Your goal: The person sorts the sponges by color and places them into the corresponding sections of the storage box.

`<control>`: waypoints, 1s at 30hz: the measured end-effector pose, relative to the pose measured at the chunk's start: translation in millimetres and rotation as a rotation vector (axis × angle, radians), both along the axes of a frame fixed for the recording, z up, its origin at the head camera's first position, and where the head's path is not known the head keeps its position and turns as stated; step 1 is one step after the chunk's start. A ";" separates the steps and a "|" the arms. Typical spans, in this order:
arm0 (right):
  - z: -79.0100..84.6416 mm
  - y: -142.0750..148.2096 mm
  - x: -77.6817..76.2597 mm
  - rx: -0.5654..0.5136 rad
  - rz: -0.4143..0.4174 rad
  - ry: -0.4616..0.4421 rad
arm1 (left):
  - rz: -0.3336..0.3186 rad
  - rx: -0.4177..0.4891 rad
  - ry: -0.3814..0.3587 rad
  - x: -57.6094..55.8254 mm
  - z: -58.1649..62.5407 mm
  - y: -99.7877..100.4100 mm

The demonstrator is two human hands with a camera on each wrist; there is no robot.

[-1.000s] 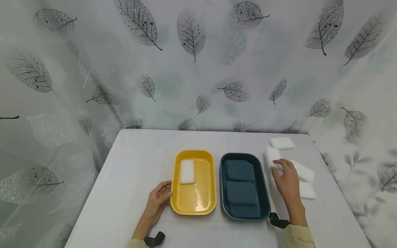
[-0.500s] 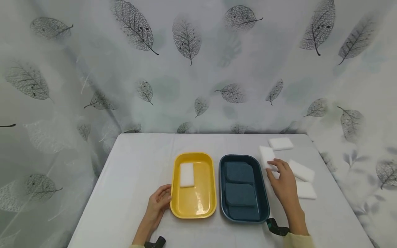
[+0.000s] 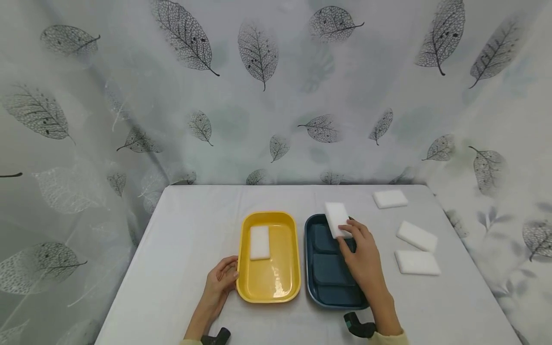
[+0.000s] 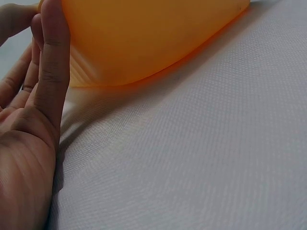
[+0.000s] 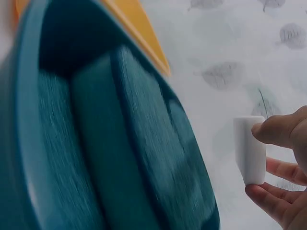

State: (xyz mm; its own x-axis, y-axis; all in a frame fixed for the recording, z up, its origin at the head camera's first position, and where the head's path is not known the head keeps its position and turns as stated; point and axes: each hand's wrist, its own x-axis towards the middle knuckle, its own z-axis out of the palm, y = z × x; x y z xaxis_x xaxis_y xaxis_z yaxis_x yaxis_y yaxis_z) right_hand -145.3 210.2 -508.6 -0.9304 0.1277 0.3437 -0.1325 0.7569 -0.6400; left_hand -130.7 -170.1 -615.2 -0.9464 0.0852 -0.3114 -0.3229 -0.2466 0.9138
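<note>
My right hand (image 3: 364,254) pinches a white rectangular sponge (image 3: 336,215) between thumb and fingers, over the far end of the dark blue tray (image 3: 316,300). In the right wrist view the sponge (image 5: 249,151) is seen end-on, beyond the tray's rim. Two blue rectangular shapes (image 3: 333,270) fill much of that tray. At the left side of the yellow tray (image 3: 276,282), my left hand (image 3: 220,282) holds the rim between thumb and finger, as the left wrist view shows. Another white sponge (image 3: 260,243) lies inside the yellow tray, toward its upper left.
Three white sponges lie on the right of the table: one at the back (image 3: 390,199), a slanted one (image 3: 417,235) and a nearer one (image 3: 417,262). White cloth (image 3: 185,230) covers the table. A leaf-printed curtain (image 3: 241,120) hangs behind it.
My right hand has carried one white sponge left, from beside the other sponges to over the blue tray. The left hand stays at the yellow tray. The head view has shifted slightly.
</note>
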 end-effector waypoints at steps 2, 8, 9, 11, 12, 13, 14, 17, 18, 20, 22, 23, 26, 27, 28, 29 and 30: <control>0.9 -8.6 0.2 -0.003 0.012 0.004 | -0.006 -0.004 0.012 -0.2 -0.6 0.1; 1.3 -30.6 2.2 0.005 0.027 -0.026 | -0.026 -0.010 0.033 0.9 0.2 -0.1; 1.2 -34.6 2.4 0.011 0.031 -0.027 | -0.027 -0.008 0.037 1.3 0.7 -0.4; 0.4 -42.7 2.5 0.020 0.047 -0.026 | -0.024 -0.006 0.036 1.6 0.9 -0.5; -0.2 -46.8 2.4 0.022 0.056 -0.021 | -0.023 -0.005 0.035 1.6 0.9 -0.5; -0.6 -50.8 2.4 0.023 0.064 -0.018 | -0.022 -0.004 0.033 1.6 1.0 -0.4; -1.3 -55.0 2.3 0.023 0.072 -0.016 | -0.021 -0.003 0.029 1.5 1.1 -0.3; -3.0 -67.2 1.8 0.028 0.095 -0.023 | -0.016 -0.001 0.019 0.8 0.7 0.0; -3.4 -71.2 1.7 0.033 0.101 -0.028 | -0.014 -0.001 0.020 0.7 0.9 0.0; -4.4 -78.9 1.6 0.043 0.116 -0.045 | -0.009 -0.002 0.020 0.6 1.1 -0.2; -5.3 -85.8 1.7 0.045 0.129 -0.058 | -0.008 -0.001 0.021 0.4 1.3 -0.2; -6.2 -88.9 1.5 0.046 0.135 -0.064 | -0.008 0.001 0.022 0.3 1.3 -0.1; -8.1 -97.0 1.2 0.042 0.149 -0.078 | -0.010 0.005 0.021 0.2 1.3 0.0; -8.6 -99.5 1.0 0.044 0.151 -0.080 | -0.011 0.006 0.022 0.1 1.3 0.0; -9.4 -101.9 0.8 0.050 0.151 -0.083 | -0.011 0.007 0.021 0.1 1.3 0.1; -10.1 -104.3 0.5 0.054 0.149 -0.088 | -0.011 0.006 0.021 0.0 1.4 0.1; -10.8 -106.5 0.2 0.059 0.146 -0.096 | -0.011 0.004 0.018 -0.1 1.5 0.2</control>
State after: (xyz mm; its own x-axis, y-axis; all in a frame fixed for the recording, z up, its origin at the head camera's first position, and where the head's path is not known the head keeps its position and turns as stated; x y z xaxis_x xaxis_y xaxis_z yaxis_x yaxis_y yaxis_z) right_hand -145.1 103.6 -519.4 -0.9664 -0.0293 0.2552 -0.1844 0.7708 -0.6098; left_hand -130.7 -169.9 -613.7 -0.9510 0.0969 -0.2937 -0.3089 -0.2471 0.9184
